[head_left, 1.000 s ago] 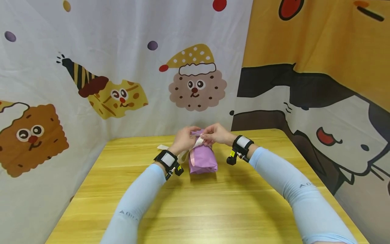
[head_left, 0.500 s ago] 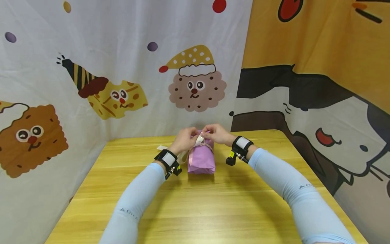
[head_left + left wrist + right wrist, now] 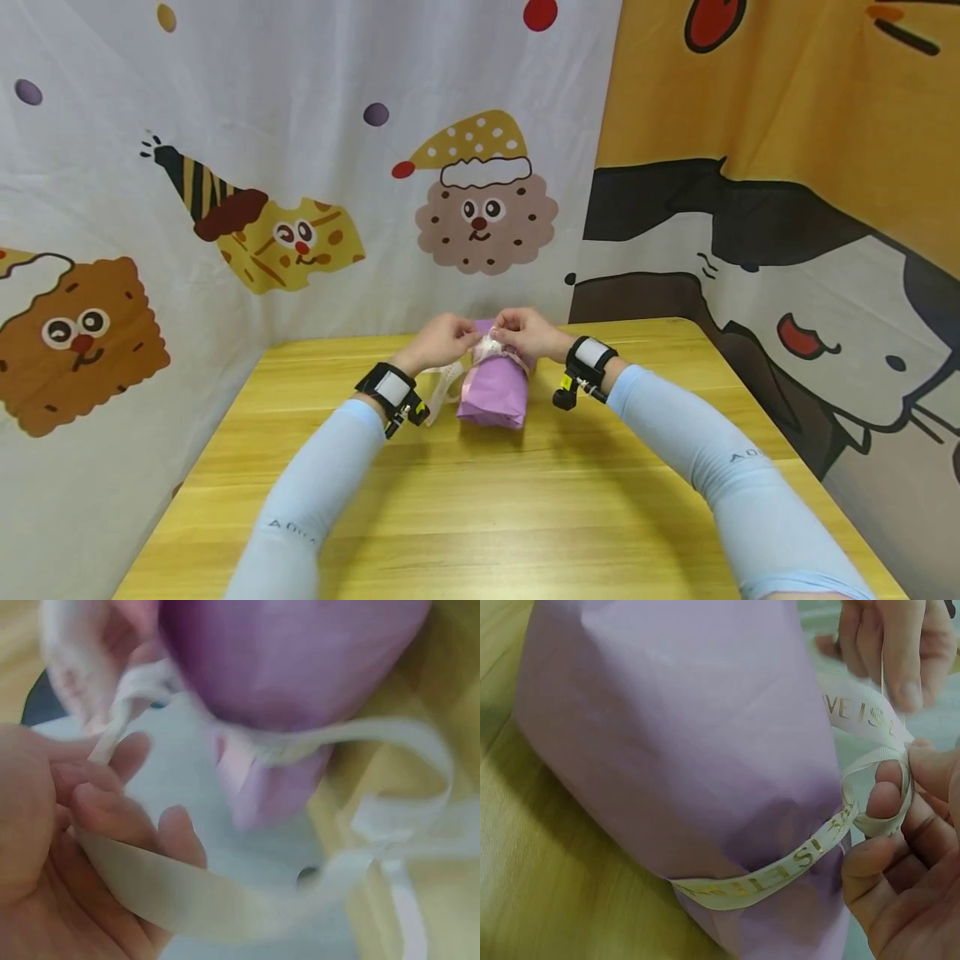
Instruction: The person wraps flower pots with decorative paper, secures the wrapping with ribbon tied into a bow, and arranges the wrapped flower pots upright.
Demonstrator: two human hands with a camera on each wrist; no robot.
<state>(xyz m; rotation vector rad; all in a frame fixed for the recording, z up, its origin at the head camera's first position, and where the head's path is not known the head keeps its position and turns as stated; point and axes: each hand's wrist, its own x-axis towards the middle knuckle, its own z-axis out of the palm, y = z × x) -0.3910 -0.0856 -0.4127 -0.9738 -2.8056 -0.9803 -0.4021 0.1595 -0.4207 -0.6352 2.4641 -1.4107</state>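
A purple wrapped package (image 3: 492, 393) lies on the wooden table, pointing away from me. Round its middle runs a white ribbon (image 3: 776, 876) with gold lettering. My right hand (image 3: 529, 335) pinches a small loop of this ribbon between thumb and fingers, just off the wrapping. On the other side, my left hand (image 3: 441, 342) pinches a strand of it; in the left wrist view a wide stretch of ribbon (image 3: 225, 904) also crosses the left fingers (image 3: 180, 832). A loose tail hangs beside the package's left side. Blur hides how the strands cross at the knot.
The wooden table (image 3: 480, 508) extends toward me from the package. Behind its far edge hangs a white cloth (image 3: 315, 150) printed with cartoon food. An orange cloth with a cartoon animal (image 3: 787, 108) hangs at the right.
My left hand has moved left, drawing a ribbon strand out. The right hand stays nearly in place with its pinch. The package has shifted slightly left, and the ribbon tail now lies nearer the package.
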